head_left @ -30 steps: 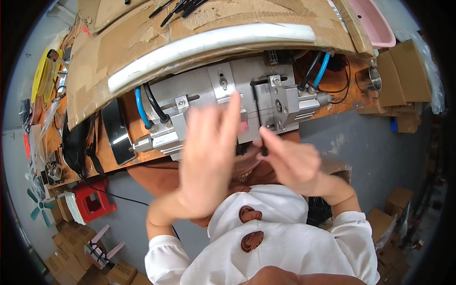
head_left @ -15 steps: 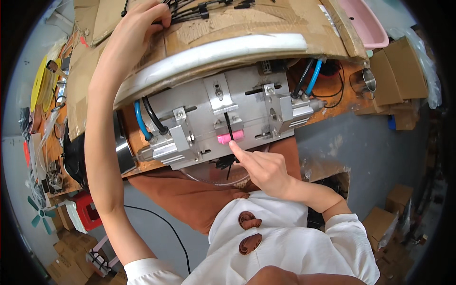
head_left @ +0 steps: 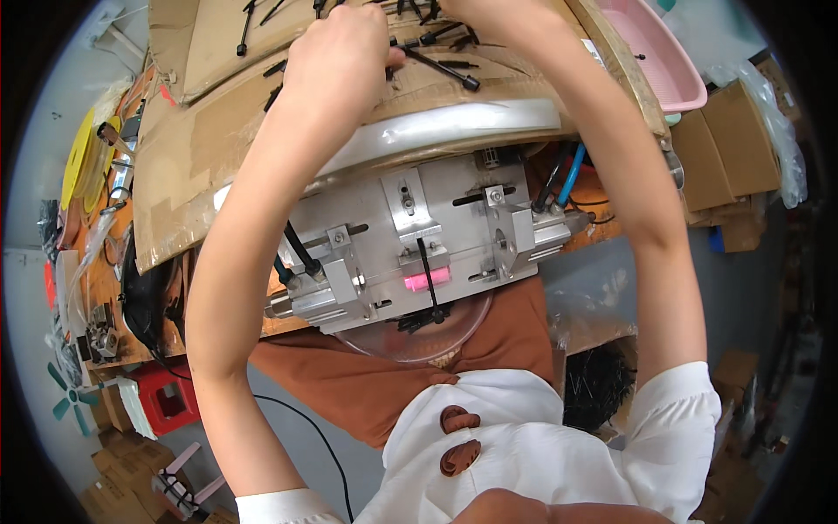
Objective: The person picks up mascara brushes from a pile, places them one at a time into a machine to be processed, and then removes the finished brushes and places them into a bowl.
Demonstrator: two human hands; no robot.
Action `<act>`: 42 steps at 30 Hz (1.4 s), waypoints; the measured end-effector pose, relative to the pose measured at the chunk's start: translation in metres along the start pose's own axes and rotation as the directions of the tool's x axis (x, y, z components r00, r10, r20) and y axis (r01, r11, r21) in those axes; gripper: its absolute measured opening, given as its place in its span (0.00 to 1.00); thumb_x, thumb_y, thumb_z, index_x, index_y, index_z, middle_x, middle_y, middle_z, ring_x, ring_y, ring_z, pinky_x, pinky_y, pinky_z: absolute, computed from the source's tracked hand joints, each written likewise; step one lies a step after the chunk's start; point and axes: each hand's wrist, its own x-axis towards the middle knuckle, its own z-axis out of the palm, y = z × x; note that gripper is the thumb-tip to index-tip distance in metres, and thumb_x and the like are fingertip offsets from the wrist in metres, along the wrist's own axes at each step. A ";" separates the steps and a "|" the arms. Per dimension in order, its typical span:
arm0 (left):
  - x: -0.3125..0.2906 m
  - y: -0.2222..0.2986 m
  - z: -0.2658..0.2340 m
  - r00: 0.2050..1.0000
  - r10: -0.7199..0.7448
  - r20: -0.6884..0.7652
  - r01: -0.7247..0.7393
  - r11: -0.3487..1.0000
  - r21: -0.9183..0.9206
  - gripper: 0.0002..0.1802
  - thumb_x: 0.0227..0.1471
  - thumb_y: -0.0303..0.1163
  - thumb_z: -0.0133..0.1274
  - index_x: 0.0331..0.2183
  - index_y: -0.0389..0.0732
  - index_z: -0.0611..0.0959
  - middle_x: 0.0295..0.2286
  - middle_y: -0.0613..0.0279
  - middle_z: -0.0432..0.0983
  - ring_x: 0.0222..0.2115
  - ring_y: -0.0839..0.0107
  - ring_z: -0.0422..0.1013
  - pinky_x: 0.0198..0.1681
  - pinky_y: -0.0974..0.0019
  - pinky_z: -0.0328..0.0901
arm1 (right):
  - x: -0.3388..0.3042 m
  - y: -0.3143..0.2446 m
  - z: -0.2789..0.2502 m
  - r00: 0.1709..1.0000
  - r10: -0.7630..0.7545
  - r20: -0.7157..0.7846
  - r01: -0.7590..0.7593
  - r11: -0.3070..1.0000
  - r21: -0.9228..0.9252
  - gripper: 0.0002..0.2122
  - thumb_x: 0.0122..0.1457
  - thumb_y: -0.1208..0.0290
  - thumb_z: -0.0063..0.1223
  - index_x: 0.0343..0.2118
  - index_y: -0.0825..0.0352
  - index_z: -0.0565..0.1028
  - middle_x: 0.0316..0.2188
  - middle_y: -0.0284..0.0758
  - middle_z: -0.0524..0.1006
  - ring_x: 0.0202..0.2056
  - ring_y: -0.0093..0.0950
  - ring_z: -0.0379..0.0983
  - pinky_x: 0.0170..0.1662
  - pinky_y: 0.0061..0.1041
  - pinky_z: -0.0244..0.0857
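My left hand is over the cardboard surface, its fingers curled among thin black rods with thicker ends; what they hold is hidden. My right hand reaches to the same pile, cut off by the upper edge, so its fingers do not show. One black rod lies loose near the hands. Below, a metal fixture sits at the table edge. Another black rod rests in its middle, across a pink piece, with neither hand on it.
A round clear bowl with black parts is under the fixture, over my lap. Black and blue hoses run to the fixture. A white padded strip edges the cardboard. At the right are a pink basket and an open box of black parts.
My right hand has left the rod in the fixture and moved up to the pile on the cardboard. My left hand has shifted right and down over the pile.
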 end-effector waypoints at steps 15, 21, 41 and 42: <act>-0.079 -0.065 -0.107 0.974 -0.109 0.197 0.216 0.708 -0.673 0.13 0.52 0.26 0.56 0.41 0.33 0.81 0.32 0.68 0.76 0.32 0.82 0.69 0.42 0.76 0.64 | 0.016 0.006 0.032 0.874 0.206 0.440 -0.481 0.492 0.726 0.09 0.55 0.70 0.58 0.33 0.71 0.79 0.23 0.32 0.78 0.25 0.18 0.71 0.31 0.19 0.65; -0.131 -0.028 -0.085 0.946 -0.215 -0.242 0.046 0.829 -0.557 0.08 0.48 0.18 0.53 0.34 0.35 0.80 0.28 0.64 0.73 0.29 0.78 0.66 0.36 0.75 0.64 | 0.021 -0.006 0.015 0.958 0.195 0.208 -0.284 0.572 0.769 0.07 0.60 0.74 0.50 0.36 0.72 0.72 0.26 0.36 0.77 0.29 0.21 0.71 0.32 0.22 0.66; -0.246 0.119 0.034 0.995 -0.091 0.040 0.099 0.957 -0.274 0.39 0.37 0.14 0.50 0.56 0.24 0.64 0.33 0.56 0.66 0.32 0.65 0.64 0.38 0.67 0.66 | -0.053 -0.047 -0.148 0.797 0.213 0.565 -0.562 -0.083 0.823 0.10 0.57 0.79 0.50 0.42 0.74 0.72 0.31 0.38 0.76 0.31 0.23 0.73 0.33 0.17 0.69; -0.244 0.119 0.035 0.996 -0.085 0.036 0.091 0.959 -0.268 0.39 0.37 0.14 0.50 0.56 0.24 0.64 0.33 0.56 0.66 0.32 0.65 0.64 0.38 0.67 0.66 | -0.057 -0.045 -0.155 0.771 0.222 0.597 -0.589 -0.110 0.801 0.09 0.57 0.79 0.51 0.41 0.73 0.73 0.31 0.38 0.76 0.31 0.24 0.73 0.33 0.18 0.69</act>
